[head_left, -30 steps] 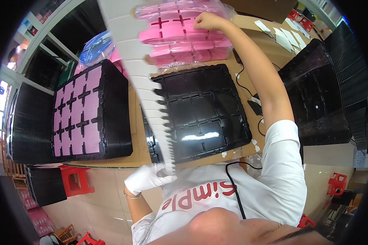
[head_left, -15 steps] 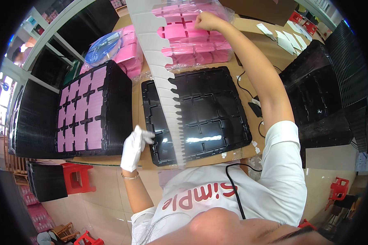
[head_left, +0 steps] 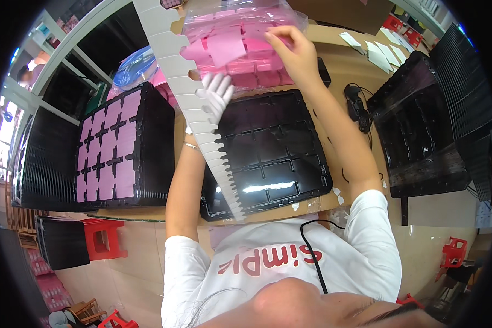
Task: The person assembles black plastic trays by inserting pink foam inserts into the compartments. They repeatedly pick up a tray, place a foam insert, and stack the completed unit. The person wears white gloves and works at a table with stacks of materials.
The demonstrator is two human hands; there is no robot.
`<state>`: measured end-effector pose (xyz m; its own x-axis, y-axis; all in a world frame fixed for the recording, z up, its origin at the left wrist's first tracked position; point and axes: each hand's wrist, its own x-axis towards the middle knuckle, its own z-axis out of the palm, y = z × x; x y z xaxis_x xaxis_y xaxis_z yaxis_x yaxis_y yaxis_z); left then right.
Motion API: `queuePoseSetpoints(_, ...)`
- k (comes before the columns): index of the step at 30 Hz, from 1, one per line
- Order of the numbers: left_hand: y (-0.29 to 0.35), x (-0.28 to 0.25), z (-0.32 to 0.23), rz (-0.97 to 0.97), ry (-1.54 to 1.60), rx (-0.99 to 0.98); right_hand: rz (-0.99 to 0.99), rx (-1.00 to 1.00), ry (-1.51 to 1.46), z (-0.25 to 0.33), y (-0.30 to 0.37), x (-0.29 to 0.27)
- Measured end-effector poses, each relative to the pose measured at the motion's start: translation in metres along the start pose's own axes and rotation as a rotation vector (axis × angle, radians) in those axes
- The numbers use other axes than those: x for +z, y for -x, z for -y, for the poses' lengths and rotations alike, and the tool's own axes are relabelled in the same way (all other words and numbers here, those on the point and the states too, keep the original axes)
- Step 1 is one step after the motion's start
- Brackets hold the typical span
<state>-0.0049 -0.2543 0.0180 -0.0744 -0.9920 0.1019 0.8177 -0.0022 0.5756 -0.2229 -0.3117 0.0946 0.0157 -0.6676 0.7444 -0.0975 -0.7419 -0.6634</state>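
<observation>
My left hand (head_left: 217, 97), in a white glove, is open with its fingers spread, between the pink stack and the black tray. A loose pale pink sheet (head_left: 226, 50) lies tilted just beyond its fingertips. My right hand (head_left: 295, 52) is bare and sits over the right side of the pink stack (head_left: 259, 64), its fingers bent and thumb apart, with nothing visible in them. Clear plastic film partly wraps that stack. Nearest my body is the black compartmented tray (head_left: 276, 145). A white strip with a notched edge (head_left: 183, 82) crosses the view and hides part of the tray.
To the left stands a stack of black trays with pink pieces in the top one (head_left: 108, 143). More black trays (head_left: 421, 131) stand at the right. A black cable with a small box (head_left: 357, 104) and white paper slips (head_left: 378, 56) lie on the cardboard-covered table.
My left hand has moved up and away from the tray's left edge toward the pink stack. My right hand has opened and shifted slightly right. A pink sheet now shows loose from the stack.
</observation>
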Motion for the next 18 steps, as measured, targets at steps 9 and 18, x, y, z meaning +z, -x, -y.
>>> queuePoseSetpoints(9,-0.008,-0.027,-0.024,-0.12,-0.171,-0.053,-0.112,0.897,-0.715,-0.057,0.06,-0.068)
queuePoseSetpoints(18,0.11,-0.012,-0.03,-0.429,-0.97,-0.005,0.01,0.87,-0.248,0.003,0.136,-0.099)
